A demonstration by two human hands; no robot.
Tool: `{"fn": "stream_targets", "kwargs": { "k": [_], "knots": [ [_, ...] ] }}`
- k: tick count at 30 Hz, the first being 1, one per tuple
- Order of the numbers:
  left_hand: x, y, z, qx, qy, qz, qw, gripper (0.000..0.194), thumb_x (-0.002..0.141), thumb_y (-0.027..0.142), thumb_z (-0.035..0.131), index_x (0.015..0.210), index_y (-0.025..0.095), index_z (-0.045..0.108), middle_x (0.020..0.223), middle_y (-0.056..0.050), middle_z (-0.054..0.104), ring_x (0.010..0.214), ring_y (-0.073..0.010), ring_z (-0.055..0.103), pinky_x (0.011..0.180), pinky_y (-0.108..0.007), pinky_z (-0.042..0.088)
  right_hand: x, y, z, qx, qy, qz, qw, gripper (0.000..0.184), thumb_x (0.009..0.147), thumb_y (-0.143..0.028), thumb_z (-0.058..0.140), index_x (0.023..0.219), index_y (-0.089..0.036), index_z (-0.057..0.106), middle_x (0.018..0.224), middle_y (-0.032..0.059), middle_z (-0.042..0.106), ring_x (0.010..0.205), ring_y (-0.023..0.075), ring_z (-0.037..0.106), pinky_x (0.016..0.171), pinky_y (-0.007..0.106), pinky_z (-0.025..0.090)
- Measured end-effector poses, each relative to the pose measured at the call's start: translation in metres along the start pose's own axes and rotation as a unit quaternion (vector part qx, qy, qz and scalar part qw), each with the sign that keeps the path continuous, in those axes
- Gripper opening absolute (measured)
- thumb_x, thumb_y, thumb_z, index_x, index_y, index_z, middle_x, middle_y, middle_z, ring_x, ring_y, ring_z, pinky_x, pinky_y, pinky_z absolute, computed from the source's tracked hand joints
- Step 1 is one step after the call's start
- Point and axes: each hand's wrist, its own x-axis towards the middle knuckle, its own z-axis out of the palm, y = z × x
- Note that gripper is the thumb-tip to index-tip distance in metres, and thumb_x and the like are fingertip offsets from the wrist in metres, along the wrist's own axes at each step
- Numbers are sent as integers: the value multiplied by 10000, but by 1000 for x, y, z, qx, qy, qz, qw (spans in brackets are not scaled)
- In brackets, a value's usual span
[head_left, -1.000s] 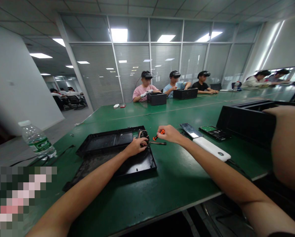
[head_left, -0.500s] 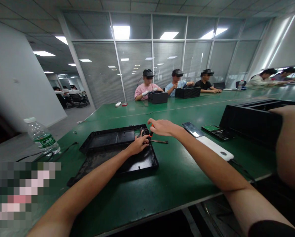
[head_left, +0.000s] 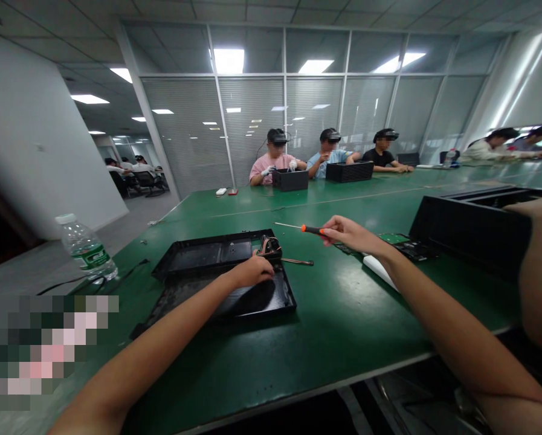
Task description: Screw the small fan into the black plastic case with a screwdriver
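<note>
My right hand (head_left: 345,234) grips a screwdriver (head_left: 315,230) by its black and orange handle, above the table, with its thin shaft pointing left. My left hand (head_left: 254,270) is over a black plastic casing (head_left: 285,295), fingers curled down; anything in them is hidden. Behind the front panel lies the casing's raised-rim rear section (head_left: 198,255). At that section's right end sits a small dark part with coiled wires (head_left: 271,245). From there a flat cable with a plug (head_left: 298,262) runs right onto the table.
A water bottle (head_left: 87,248) and black cables stand left. Right of me are a white device (head_left: 379,270), a green circuit board (head_left: 394,238) and a large black case (head_left: 465,232), with another person's arm (head_left: 531,266) beside it. Co-workers with boxes sit across the green table (head_left: 325,338).
My right hand has lifted the screwdriver away from the wired part and moved right, turning its shaft from upright to level. My left hand stays over the casing, its fingers lower.
</note>
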Motion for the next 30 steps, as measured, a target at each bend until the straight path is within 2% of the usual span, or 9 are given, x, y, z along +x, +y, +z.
{"fn": "stream_targets", "kwargs": {
  "k": [3, 5, 9, 11, 13, 16, 18, 25, 30],
  "knots": [
    [-18, 11, -12, 8, -73, 20, 997, 183, 829, 267, 510, 793, 181, 667, 819, -53, 653, 831, -168, 568, 830, -272, 395, -6, 9, 25, 131, -72, -1, 989, 303, 768, -273, 520, 1012, -192, 359, 873, 14, 550, 729, 111, 593, 708, 302, 480],
    [-32, 15, -22, 1, -80, 15, 997, 237, 861, 298, 457, 838, 188, 665, 860, -64, 647, 861, -169, 563, 829, -265, 401, -10, 6, 54, 115, -117, -18, 986, 324, 746, -209, 512, 1035, -188, 368, 861, -4, 523, 717, 105, 572, 697, 304, 484],
    [-61, -6, -44, 33, -5, -56, 998, 318, 907, 335, 346, 1008, 183, 606, 1019, -72, 600, 988, -167, 522, 915, -289, 362, -24, -9, 118, -146, -103, -151, 972, 153, 715, -170, 516, 864, -153, 486, 894, 33, 505, 779, 127, 512, 690, 275, 432],
    [-74, -29, -52, 72, 25, -117, 990, 336, 892, 372, 370, 1054, 161, 575, 1059, -86, 579, 999, -175, 517, 911, -296, 364, -32, -12, 142, -284, -87, -220, 929, 173, 719, -219, 552, 872, -150, 510, 902, 50, 522, 763, 139, 497, 653, 267, 394],
    [-82, -52, -56, 81, -9, -175, 981, 369, 843, 434, 444, 1027, 147, 585, 990, -85, 602, 912, -181, 554, 832, -278, 406, -41, -11, 155, -380, -91, -282, 876, 154, 764, -284, 536, 837, -149, 522, 811, 44, 540, 697, 138, 482, 593, 260, 344],
    [-87, -76, -51, 52, -58, -207, 975, 422, 791, 498, 492, 1004, 148, 597, 913, -65, 627, 806, -171, 580, 723, -238, 428, -51, -4, 158, -437, -94, -373, 813, 235, 855, -336, 440, 720, -156, 509, 673, 22, 520, 603, 121, 443, 529, 261, 257],
    [-86, -83, -45, 36, -52, -190, 980, 434, 785, 496, 501, 1031, 149, 589, 966, -69, 625, 842, -171, 578, 737, -226, 420, -57, 0, 154, -434, -85, -411, 797, 281, 885, -334, 400, 687, -162, 500, 636, 12, 507, 570, 110, 422, 513, 270, 215],
    [-79, -86, -41, 90, -65, -135, 985, 327, 789, 387, 534, 1017, 157, 573, 939, -65, 627, 855, -180, 581, 755, -231, 412, -68, 4, 144, -413, -76, -419, 805, 310, 882, -338, 416, 634, -168, 493, 598, -2, 497, 543, 99, 412, 502, 281, 186],
    [-69, -73, -65, 157, -54, -105, 981, 231, 812, 355, 506, 927, 164, 568, 920, -65, 604, 877, -190, 565, 773, -250, 406, -46, 14, 144, -425, -73, -358, 828, 329, 879, -391, 415, 667, -163, 522, 638, 10, 528, 584, 107, 456, 522, 258, 236]
  ]
}}
